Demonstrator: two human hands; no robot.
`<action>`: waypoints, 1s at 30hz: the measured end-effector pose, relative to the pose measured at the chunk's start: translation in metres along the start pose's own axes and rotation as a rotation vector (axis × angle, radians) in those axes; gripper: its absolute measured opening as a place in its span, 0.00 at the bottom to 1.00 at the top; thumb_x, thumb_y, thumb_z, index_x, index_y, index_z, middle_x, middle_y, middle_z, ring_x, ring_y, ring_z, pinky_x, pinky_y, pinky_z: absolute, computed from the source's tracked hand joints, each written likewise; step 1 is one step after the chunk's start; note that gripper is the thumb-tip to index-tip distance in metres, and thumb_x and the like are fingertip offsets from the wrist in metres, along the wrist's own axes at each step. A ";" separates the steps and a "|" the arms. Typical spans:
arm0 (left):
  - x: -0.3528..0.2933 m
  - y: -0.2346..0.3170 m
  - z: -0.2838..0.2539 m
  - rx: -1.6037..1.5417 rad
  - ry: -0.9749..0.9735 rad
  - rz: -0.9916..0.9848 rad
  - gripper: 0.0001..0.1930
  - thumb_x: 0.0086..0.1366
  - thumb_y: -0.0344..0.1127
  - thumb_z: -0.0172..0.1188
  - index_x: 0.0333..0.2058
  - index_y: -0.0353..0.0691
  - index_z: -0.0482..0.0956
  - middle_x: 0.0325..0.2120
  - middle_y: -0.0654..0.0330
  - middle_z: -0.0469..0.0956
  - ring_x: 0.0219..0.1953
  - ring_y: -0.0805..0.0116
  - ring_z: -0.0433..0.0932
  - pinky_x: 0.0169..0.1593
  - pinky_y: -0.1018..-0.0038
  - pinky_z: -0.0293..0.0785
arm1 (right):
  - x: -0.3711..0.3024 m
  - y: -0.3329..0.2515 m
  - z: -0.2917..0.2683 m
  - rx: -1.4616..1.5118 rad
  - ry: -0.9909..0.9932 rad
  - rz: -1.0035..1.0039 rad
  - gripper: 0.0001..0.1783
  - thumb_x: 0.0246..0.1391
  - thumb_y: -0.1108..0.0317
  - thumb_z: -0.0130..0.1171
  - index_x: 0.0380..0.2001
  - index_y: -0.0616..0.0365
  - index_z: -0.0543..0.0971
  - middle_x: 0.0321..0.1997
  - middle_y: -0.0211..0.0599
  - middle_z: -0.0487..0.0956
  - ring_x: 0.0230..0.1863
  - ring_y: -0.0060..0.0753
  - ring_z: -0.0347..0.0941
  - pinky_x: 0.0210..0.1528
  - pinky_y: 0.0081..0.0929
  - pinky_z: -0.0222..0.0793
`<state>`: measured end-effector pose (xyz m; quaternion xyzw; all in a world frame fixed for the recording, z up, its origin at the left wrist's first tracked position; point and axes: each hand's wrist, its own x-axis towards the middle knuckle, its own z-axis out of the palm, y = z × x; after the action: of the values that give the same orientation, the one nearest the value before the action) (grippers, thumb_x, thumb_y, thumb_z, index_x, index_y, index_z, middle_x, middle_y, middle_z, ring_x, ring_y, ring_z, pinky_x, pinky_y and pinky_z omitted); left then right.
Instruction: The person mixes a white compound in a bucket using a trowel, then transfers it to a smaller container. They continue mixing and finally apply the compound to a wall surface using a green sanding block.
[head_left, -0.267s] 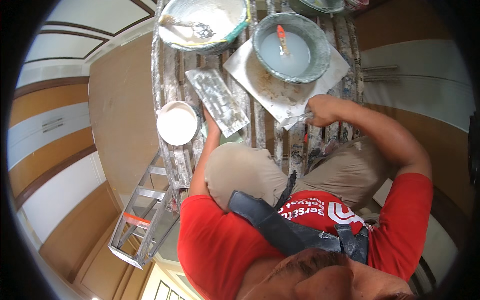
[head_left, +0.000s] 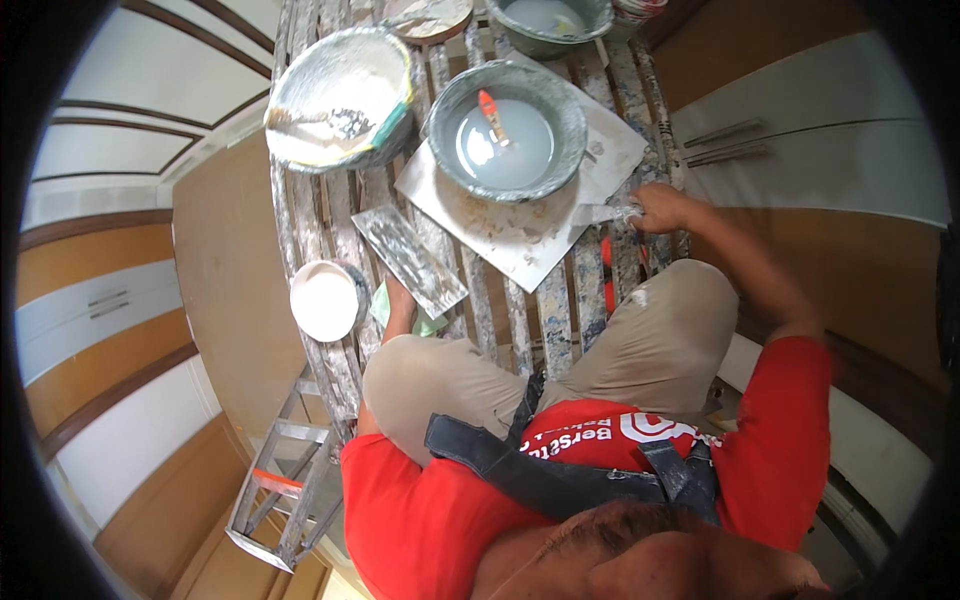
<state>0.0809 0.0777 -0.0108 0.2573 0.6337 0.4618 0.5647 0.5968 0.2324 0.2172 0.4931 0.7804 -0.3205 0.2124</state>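
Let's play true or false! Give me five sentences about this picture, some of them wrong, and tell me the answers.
1. The right hand holds a scraper. True.
2. The orange-handled brush lies on the ladder. False: the brush is in the basin of cloudy liquid.
3. The ladder is on the person's left. True.
4. The sleeves are blue. False: the sleeves are red.
5. The round tub is left of the smeared flat plate. True.
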 end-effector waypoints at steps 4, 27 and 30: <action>-0.020 0.050 0.034 0.226 0.023 -0.086 0.25 0.65 0.36 0.59 0.58 0.33 0.67 0.41 0.57 0.79 0.38 0.67 0.78 0.38 0.70 0.75 | 0.000 0.059 0.085 0.248 0.422 0.137 0.27 0.53 0.55 0.61 0.51 0.63 0.76 0.49 0.56 0.79 0.49 0.59 0.75 0.54 0.47 0.70; -0.066 0.062 0.001 -0.134 0.599 -0.276 0.34 0.64 0.59 0.60 0.54 0.31 0.73 0.48 0.47 0.77 0.40 0.49 0.80 0.36 0.63 0.81 | 0.099 -0.027 -0.024 1.233 0.063 0.306 0.38 0.58 0.36 0.55 0.58 0.57 0.71 0.46 0.40 0.78 0.36 0.37 0.78 0.28 0.32 0.76; -0.078 0.062 -0.018 -0.437 0.873 -0.289 0.40 0.64 0.63 0.57 0.60 0.31 0.67 0.55 0.46 0.70 0.43 0.46 0.78 0.38 0.59 0.81 | 0.111 -0.046 0.003 1.372 -0.022 0.304 0.36 0.58 0.36 0.55 0.56 0.56 0.71 0.51 0.42 0.78 0.39 0.37 0.78 0.35 0.33 0.74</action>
<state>0.0696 0.0336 0.0792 -0.1741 0.7282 0.5653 0.3462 0.5081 0.2866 0.1566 0.6160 0.3222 -0.7124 -0.0962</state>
